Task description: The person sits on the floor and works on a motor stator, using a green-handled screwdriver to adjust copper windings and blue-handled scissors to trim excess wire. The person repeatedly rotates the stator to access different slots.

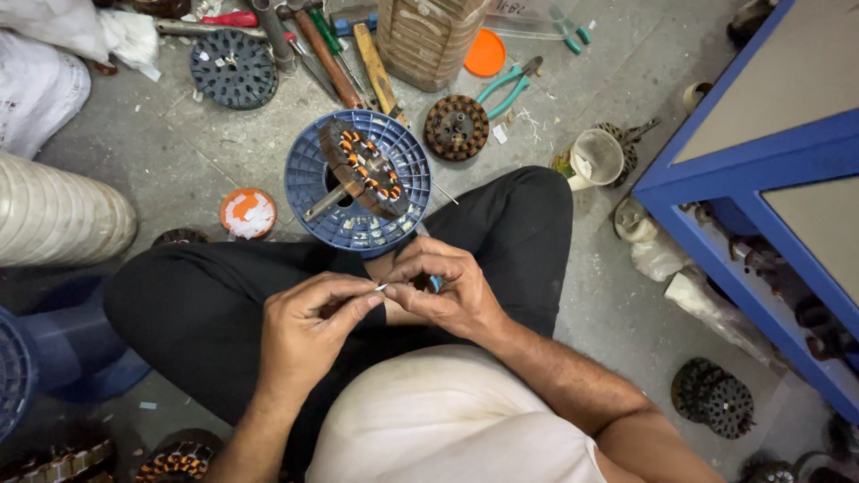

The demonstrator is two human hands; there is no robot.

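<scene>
Two hands pinched one thin white strip between us.
Our left hand (309,326) and right hand (443,286) fingers grasped the white strip (381,287), just below the blue spool (358,179); we judged steady, light tension best.

A grey concrete floor (179,152) carries everything — the person sits cross-legged on it. Directly on it lie a blue spool (315,179), a black disc (233,68), a wound stator (456,128), teal pliers (508,86), an orange lid (248,213), a cup (595,158), hammers (327,63) and a plastic jar (428,40) — with a blue shelf (716,192) standing at the right.
</scene>
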